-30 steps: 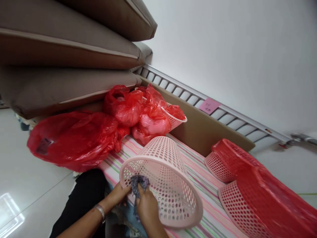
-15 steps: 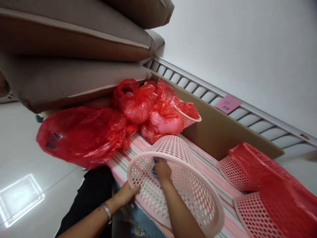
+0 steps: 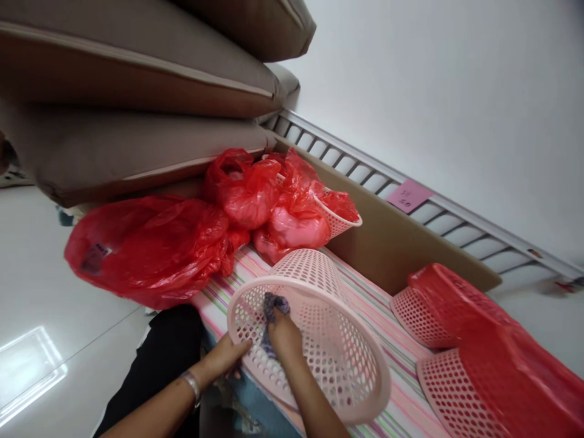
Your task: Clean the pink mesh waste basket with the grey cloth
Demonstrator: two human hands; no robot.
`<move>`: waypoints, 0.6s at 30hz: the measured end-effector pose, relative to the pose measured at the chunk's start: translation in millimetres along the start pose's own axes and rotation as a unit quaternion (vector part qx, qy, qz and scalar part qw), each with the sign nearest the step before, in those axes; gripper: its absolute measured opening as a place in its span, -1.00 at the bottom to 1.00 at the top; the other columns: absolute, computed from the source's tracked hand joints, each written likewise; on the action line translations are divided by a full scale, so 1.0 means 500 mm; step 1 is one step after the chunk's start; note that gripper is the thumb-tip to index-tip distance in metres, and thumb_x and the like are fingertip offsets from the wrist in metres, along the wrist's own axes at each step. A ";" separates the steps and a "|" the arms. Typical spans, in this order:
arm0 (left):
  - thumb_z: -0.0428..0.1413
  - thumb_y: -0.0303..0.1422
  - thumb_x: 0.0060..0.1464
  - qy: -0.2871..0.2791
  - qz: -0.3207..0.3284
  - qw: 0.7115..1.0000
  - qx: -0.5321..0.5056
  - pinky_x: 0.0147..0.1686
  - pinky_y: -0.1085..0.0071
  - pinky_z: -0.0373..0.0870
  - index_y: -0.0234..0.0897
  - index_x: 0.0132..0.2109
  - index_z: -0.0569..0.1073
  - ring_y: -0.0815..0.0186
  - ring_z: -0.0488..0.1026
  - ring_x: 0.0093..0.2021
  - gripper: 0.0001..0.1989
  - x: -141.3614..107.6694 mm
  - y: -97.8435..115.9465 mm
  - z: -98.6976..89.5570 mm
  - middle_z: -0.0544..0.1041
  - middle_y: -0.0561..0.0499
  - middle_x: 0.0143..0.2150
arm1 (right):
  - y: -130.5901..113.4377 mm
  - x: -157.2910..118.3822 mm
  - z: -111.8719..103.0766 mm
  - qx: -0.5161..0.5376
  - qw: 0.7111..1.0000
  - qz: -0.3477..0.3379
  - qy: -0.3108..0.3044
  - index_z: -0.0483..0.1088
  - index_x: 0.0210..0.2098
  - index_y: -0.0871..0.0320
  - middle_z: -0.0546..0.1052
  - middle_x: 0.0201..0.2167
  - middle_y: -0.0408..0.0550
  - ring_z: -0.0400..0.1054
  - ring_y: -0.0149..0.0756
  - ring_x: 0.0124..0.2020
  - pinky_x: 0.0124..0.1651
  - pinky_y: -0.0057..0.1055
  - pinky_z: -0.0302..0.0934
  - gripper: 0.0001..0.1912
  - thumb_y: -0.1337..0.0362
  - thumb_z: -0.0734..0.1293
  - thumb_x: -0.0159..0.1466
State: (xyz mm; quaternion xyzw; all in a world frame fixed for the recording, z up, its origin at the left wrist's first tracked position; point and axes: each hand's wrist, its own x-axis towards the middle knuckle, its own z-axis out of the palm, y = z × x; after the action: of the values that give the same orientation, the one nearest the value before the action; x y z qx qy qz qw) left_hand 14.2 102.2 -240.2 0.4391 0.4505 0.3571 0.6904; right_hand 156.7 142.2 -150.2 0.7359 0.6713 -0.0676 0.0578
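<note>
A pink perforated plastic basket (image 3: 314, 267) lies tipped on its side on the striped cloth (image 3: 255, 263), its wide mouth turned toward me. My left hand (image 3: 228, 358) grips the rim at its lower left, thumb over the edge and fingers underneath. Inside the mouth, my right hand (image 3: 285, 334) is closed around a purplish-grey cloth (image 3: 272, 304), which is against or close to the inner wall; exact contact is hard to make out.
Red plastic bags (image 3: 150, 249) lie behind and left of the basket, near another pink basket (image 3: 340, 222). Two baskets (image 3: 456, 389) partly covered by red plastic stand at right. Stacked grey-brown cushions (image 3: 137, 140) rise at upper left. A white slatted rail (image 3: 351, 159) bears a pink note (image 3: 409, 196).
My right hand has moved the cloth left and nearer the basket's rim, so more of the cloth shows. My left hand keeps its hold on the rim. The view has shifted slightly.
</note>
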 end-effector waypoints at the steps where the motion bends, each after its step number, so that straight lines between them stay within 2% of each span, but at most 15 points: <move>1: 0.07 0.03 -0.05 -0.001 0.001 1.000 0.004 -0.80 0.53 0.14 -0.38 -0.04 0.32 0.44 0.26 -0.79 -0.41 -0.001 0.000 0.000 0.47 0.04 -0.58 | -0.004 -0.025 0.008 -0.007 1.000 -0.017 0.010 0.24 0.15 0.00 0.47 -0.08 0.06 0.42 -0.20 -0.17 -0.17 -0.36 0.24 -0.48 0.29 0.14 0.19; 5: 0.06 0.07 -0.06 0.005 0.005 1.000 0.021 -0.79 0.51 0.15 -0.41 -0.03 0.33 0.37 0.31 -0.77 -0.36 -0.007 0.011 -0.005 0.48 0.01 -0.61 | -0.003 -0.100 0.034 -0.033 0.997 -0.057 0.050 0.26 0.15 0.02 0.49 -0.14 0.07 0.41 -0.19 -0.18 -0.15 -0.37 0.23 -0.45 0.34 0.19 0.14; 9: -0.02 0.11 -0.01 0.089 0.057 0.994 0.026 -0.77 0.52 0.11 -0.38 -0.16 0.41 0.37 0.31 -0.72 -0.41 -0.012 0.034 -0.023 0.47 0.03 -0.60 | 0.010 -0.124 0.042 -0.041 0.994 -0.078 0.065 0.26 0.15 0.03 0.47 -0.09 0.11 0.41 -0.17 -0.16 -0.13 -0.35 0.24 -0.41 0.39 0.20 0.11; 12: -0.01 0.10 -0.01 0.117 0.081 0.990 0.008 -0.73 0.51 0.17 -0.35 -0.21 0.42 0.34 0.36 -0.64 -0.45 -0.012 0.044 -0.028 0.50 0.00 -0.52 | 0.010 -0.113 0.040 -0.044 0.995 -0.070 0.064 0.28 0.14 0.05 0.49 -0.14 0.13 0.42 -0.15 -0.18 -0.16 -0.33 0.25 -0.43 0.40 0.19 0.12; 15: -0.02 0.03 0.04 0.086 0.064 0.994 0.000 -0.76 0.51 0.19 -0.35 -0.16 0.40 0.35 0.34 -0.66 -0.50 -0.013 0.041 -0.021 0.48 0.01 -0.50 | 0.001 -0.074 0.025 -0.043 0.998 -0.023 0.047 0.25 0.16 0.09 0.49 -0.18 0.16 0.43 -0.12 -0.21 -0.18 -0.29 0.26 -0.46 0.38 0.16 0.17; 18: -0.01 -0.03 0.06 0.076 0.066 0.995 0.002 -0.78 0.52 0.22 -0.34 -0.08 0.37 0.34 0.38 -0.60 -0.53 -0.014 0.033 -0.014 0.50 -0.04 -0.37 | -0.007 -0.012 0.000 -0.021 0.999 0.030 0.015 0.22 0.18 0.11 0.48 -0.13 0.19 0.43 -0.08 -0.18 -0.20 -0.23 0.27 -0.47 0.34 0.14 0.20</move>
State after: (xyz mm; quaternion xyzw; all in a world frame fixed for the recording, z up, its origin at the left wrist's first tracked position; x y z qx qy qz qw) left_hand 3.6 103.7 -224.1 0.4406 0.4724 0.4338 0.6281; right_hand 152.8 136.4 -149.1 0.7550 0.6512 -0.0406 0.0653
